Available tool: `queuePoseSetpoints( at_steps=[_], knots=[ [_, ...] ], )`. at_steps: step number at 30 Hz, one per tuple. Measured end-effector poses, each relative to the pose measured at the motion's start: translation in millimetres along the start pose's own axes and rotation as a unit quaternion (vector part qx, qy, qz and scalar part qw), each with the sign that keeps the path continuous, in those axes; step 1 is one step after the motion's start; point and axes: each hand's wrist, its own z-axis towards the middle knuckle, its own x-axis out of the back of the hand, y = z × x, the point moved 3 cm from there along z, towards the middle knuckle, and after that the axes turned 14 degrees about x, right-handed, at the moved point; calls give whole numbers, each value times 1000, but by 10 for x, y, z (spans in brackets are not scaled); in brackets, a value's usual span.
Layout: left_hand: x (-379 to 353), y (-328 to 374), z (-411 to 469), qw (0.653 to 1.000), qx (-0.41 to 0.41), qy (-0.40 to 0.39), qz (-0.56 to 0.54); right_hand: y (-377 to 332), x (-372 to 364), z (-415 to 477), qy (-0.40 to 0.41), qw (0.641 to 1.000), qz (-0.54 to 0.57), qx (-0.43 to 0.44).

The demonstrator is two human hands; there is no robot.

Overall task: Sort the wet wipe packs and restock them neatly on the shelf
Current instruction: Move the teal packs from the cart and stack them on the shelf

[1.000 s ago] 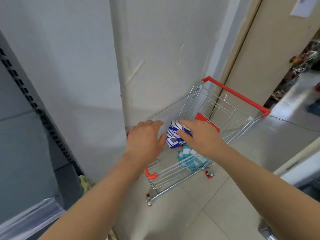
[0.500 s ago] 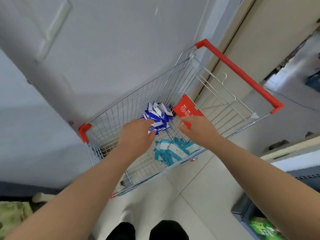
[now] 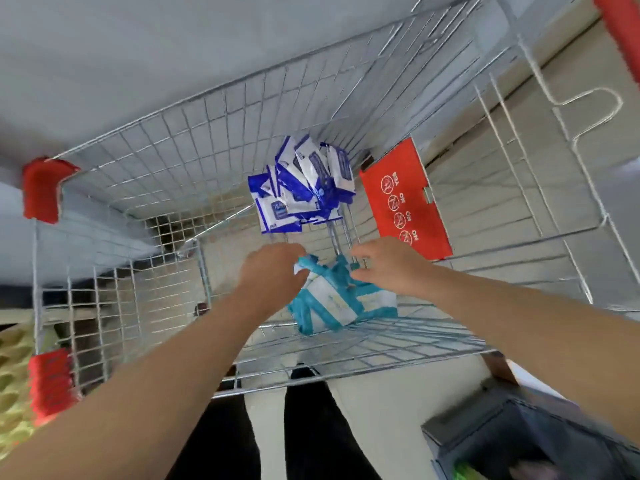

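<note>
Closest in, the person's dark legs (image 3: 311, 431) stand right against the near side of the cart (image 3: 381, 356), and both forearms go over its rim and down. The left hand (image 3: 273, 271) sits knuckles-up on the left top corner of the teal packs (image 3: 332, 303), fingers bent over the edge. The back of the hand hides them, so I cannot tell whether they have closed on a pack. The right hand (image 3: 384, 265) comes in from the other side, fingers stretched and loose, touching the heap but holding nothing.

The teal packs lie in a loose pile on the cart floor by the near wall. Beyond them, and apart, the blue packs (image 3: 304, 188) lean in a bunch beside a red flap (image 3: 405, 202).

To my eye this is the pickup step: the colours lie in separate heaps and nothing is out of the cart yet. The next move calls for pressing the teal pile between both hands and lifting it straight up.

The way up is open, but the wire walls stand close around, and the near rim is the edge to clear. Loose packs could slip from the bundle. Red bumpers (image 3: 41, 188) mark the left corners, and the handle (image 3: 620, 29) is far right. I can make out no shelf.
</note>
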Motion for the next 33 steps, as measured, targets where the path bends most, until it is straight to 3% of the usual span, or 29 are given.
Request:
queuePoseSetpoints(
  at_steps=[7,12,17,22,27,33],
  knots=[
    [-878,-60,458,988,86,-91,-92,487,-569,499,-39,998,35,31],
    [-1183,23,659,983,107,-106,-101,641,-830,641,-55,995,69,48],
    [-1172,-114,770,990,92,-67,-79,784,-918,689,-9,992,110,53],
    [-1098,-331,799,966,100,-95,-218,923,-936,649,2,994,95,47],
    [-1035,-452,768,959,143,-64,-237,968,-1074,538,-57,996,49,43],
    [-1065,-381,694,932,164,-134,-295,985,-1177,556,-93,995,16,39]
  ],
)
